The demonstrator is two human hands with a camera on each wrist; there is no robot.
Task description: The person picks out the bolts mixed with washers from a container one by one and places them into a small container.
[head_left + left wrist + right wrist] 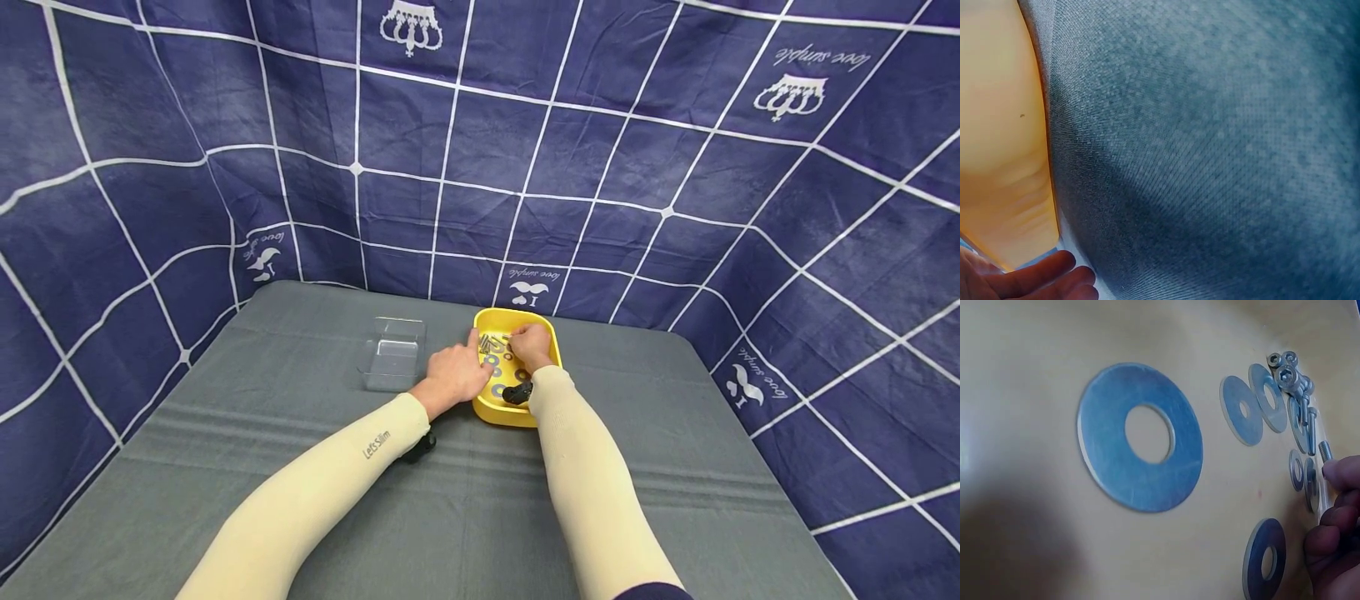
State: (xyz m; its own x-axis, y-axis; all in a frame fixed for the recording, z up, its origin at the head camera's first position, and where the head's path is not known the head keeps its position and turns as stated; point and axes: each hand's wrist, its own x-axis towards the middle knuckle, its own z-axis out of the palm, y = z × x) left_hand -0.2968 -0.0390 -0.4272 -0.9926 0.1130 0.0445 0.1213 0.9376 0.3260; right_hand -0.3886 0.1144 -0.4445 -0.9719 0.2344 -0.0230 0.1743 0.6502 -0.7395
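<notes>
My left hand [459, 373] grips the left wall of a yellow plastic bin [510, 415], thumb over the rim on the inner side. In the left wrist view its fingers [1054, 272] lie along the outside of the wall. My right hand [531, 343] reaches into the bin, fingers curled. At its fingertips in the right wrist view, a threaded bolt [1325, 450] sticks out of the pinch. Several socket-head bolts [1286, 376] lie bunched at the far end. Flat metal washers of different sizes, including a large washer [1104, 444], are spread over the bin floor.
Left of the bin stands a clear plastic box [393, 357] on a grey cloth-covered table [480, 517]. A blue checked curtain [480, 125] rises behind the table and at both sides.
</notes>
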